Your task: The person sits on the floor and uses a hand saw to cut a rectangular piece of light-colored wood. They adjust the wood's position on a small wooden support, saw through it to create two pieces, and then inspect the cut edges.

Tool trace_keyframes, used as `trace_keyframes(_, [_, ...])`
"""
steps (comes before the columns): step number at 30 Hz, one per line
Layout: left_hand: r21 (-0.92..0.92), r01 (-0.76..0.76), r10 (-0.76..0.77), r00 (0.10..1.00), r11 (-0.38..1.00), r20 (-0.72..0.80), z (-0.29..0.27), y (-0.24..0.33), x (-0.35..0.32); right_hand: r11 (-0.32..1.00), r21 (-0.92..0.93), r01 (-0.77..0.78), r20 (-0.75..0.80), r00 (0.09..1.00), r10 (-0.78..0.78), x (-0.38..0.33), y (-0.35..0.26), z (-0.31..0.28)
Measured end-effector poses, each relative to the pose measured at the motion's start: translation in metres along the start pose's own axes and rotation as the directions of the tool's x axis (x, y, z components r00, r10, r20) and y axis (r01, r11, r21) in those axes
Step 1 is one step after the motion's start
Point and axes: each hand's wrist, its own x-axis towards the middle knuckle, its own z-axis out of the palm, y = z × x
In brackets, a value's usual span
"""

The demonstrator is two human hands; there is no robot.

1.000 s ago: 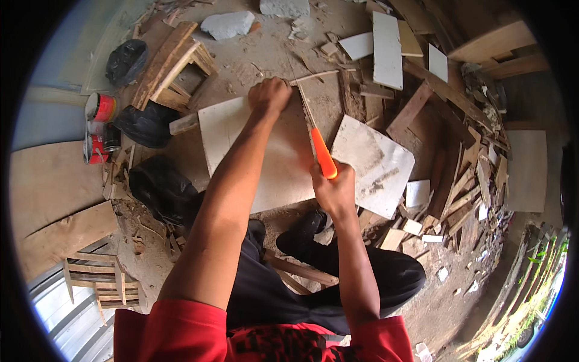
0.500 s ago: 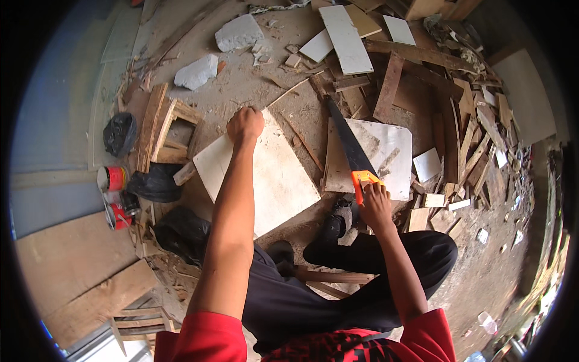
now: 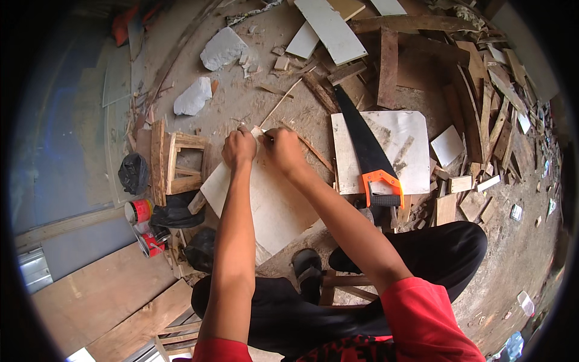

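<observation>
A pale square board (image 3: 271, 208) lies tilted in front of me, its far corner between my hands. My left hand (image 3: 239, 148) is closed on the far left edge of that board. Beside it, at the same corner, my right hand (image 3: 282, 151) is closed, with a small dark bit showing at its fingers that I cannot identify. A handsaw (image 3: 362, 139) with a black blade and orange handle rests to the right, untouched, on a stained white board (image 3: 413, 142).
Left of the board stand a small wooden frame stool (image 3: 184, 160), black plastic bags (image 3: 178, 211) and red cans (image 3: 142, 211). Rubble chunks (image 3: 223, 48) lie at the back. Scrap wood (image 3: 482, 120) piles up on the right. My shoe (image 3: 306, 259) is near the board's lower edge.
My right hand has let go of the saw and moved left to the board's far corner, beside my left hand. The saw stays on the stained board. The whole view has shifted slightly.
</observation>
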Motion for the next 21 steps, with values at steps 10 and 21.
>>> trace_keyframes(10, [0.004,-0.032,0.033,0.998,0.999,-0.045,0.008,-0.009,0.010,0.930,0.228,-0.288,-0.102,0.943,0.317,0.004,0.033,-0.078])
trace_keyframes(21, [0.072,-0.056,0.056,0.998,0.996,0.008,0.009,-0.010,0.010,0.999,0.038,0.012,0.383,0.923,-0.026,-0.087,0.030,-0.110])
